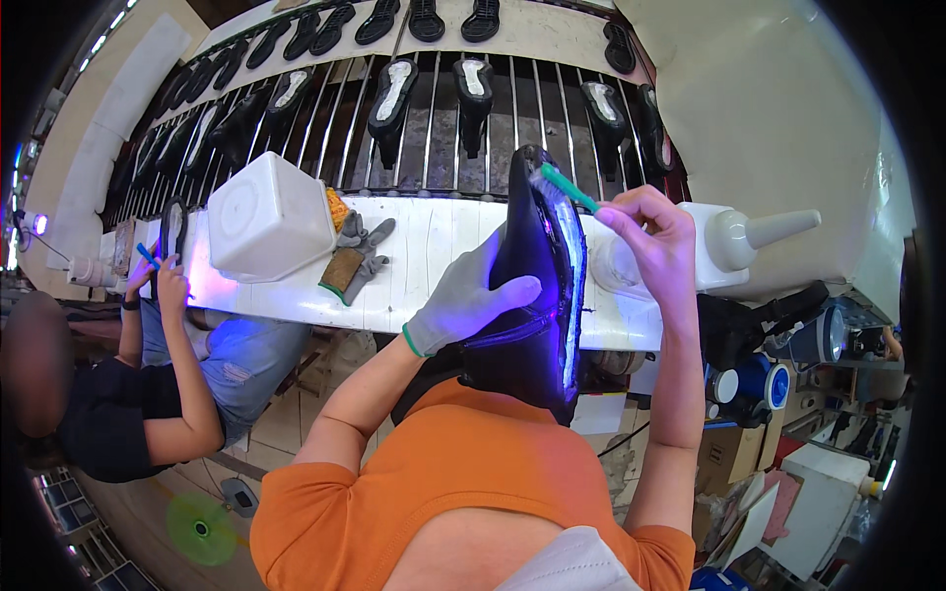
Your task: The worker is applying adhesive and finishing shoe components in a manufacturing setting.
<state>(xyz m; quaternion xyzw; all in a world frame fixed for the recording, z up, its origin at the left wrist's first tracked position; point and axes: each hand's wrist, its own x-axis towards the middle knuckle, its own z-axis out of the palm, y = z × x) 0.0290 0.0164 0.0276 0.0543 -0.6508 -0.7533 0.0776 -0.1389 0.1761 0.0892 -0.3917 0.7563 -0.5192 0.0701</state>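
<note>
Partly behind the gloved left fingers point(481, 266), a black boot point(532, 251)

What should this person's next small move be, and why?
Probably draw the green brush along the pale strip toward the body: its bristles sit at the strip's far end, and most of the strip lies nearer the person. The right hand grips the handle, while the gloved left hand steadies the black boot.
</note>
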